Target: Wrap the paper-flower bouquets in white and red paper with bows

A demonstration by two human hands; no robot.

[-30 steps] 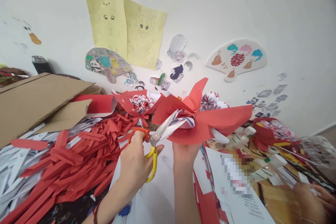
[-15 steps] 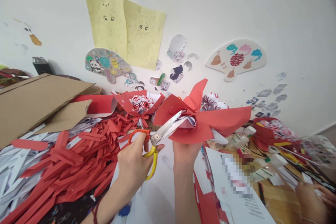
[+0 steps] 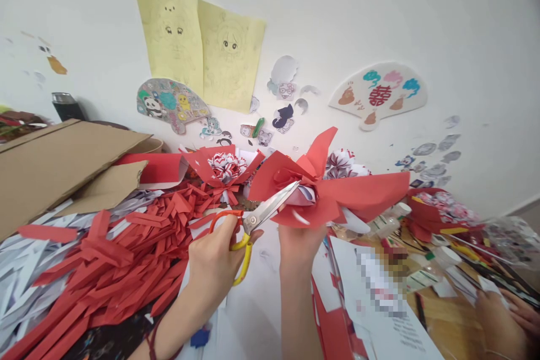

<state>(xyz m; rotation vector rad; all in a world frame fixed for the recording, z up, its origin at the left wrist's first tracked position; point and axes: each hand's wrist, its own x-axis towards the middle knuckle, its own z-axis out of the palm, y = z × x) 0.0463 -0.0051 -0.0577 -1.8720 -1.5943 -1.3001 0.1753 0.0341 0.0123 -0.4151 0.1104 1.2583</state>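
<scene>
My left hand (image 3: 217, 250) grips a pair of scissors (image 3: 251, 219) by its orange and yellow handles. The blades lie nearly together, pointing up and right, with their tips at the white paper in the middle of a red paper bouquet (image 3: 358, 194). From below, my right hand (image 3: 301, 242) is wrapped around the base of the bouquet, whose wide red sheets fan outward and hide some of the fingers. A small white paper scrap (image 3: 300, 218) shows in front of the red wrapping.
Red folded paper strips (image 3: 139, 259) and white ones (image 3: 25, 281) pile up on the left, beside cardboard (image 3: 63, 163). Behind stands another wrapped bouquet (image 3: 228, 169). Bottles (image 3: 447, 257) and tools crowd the right, where another person's hands (image 3: 500, 315) hold white paper.
The scissor blades have come together at the white paper, and a small white scrap has appeared below them. The bouquet has shifted slightly right.
</scene>
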